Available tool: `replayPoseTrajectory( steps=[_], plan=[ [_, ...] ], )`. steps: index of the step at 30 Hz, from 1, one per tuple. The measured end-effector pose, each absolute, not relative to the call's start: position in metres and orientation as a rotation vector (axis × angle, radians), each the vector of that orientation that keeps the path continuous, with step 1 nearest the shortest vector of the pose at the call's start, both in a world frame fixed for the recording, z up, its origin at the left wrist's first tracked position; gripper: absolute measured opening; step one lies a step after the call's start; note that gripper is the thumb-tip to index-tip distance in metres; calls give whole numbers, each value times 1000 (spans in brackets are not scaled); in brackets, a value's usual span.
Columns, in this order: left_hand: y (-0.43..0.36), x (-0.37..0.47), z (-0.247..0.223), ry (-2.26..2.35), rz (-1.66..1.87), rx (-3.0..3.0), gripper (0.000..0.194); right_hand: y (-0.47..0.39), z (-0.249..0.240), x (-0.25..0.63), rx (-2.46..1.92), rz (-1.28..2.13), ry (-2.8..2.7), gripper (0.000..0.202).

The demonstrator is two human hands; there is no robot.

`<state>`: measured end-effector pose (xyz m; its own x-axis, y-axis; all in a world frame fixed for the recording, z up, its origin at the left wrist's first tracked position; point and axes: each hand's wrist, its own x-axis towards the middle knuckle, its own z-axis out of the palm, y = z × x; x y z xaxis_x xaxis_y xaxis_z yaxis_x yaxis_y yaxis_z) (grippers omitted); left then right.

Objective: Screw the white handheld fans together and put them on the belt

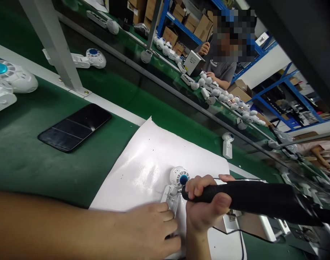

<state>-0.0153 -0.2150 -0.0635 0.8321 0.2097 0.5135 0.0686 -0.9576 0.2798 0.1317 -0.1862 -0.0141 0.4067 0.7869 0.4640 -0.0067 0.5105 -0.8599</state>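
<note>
One white fan unit [177,174], seemingly mid-work, lay at the left hand [154,229], which gripped its lower end; the right hand [204,206] was clamped on a black driver [251,198], tip near the unit's middle; what was already fastened didn't show; a second unit [228,148] lay beyond both

1. Before you, a green tabletop [18,162] is edged by a pale rail [118,112].
2. At your upper left, a grey metal post [49,47] is bolted to that rail.
3. Across from you, beyond a green strip [137,97], blue-framed shelving [184,27] holds cardboard boxes [204,28].
</note>
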Motion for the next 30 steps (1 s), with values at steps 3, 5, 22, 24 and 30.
replayPoseTrajectory(
  steps=[3, 5, 22, 24, 30],
  plan=[
    [-218, -14, -64, 209, 830, 2788, 10, -185, -14, 129, -897, 575, -1046, 33],
    [-219, -13, -66, 230, 822, 2799, 10, -187, -11, 134, -886, 532, -1052, 37],
    [20, -64, -22, 1340, 326, 2831, 58, -219, -27, 181, -1034, 79, -959, 46],
    [2, -59, -12, 1364, 410, 2863, 53, -220, -25, 178, -1003, 54, -943, 50],
    [-109, 8, 9, 407, 523, 2759, 48, -239, 0, 174, -951, 83, -855, 28]
  ],
)
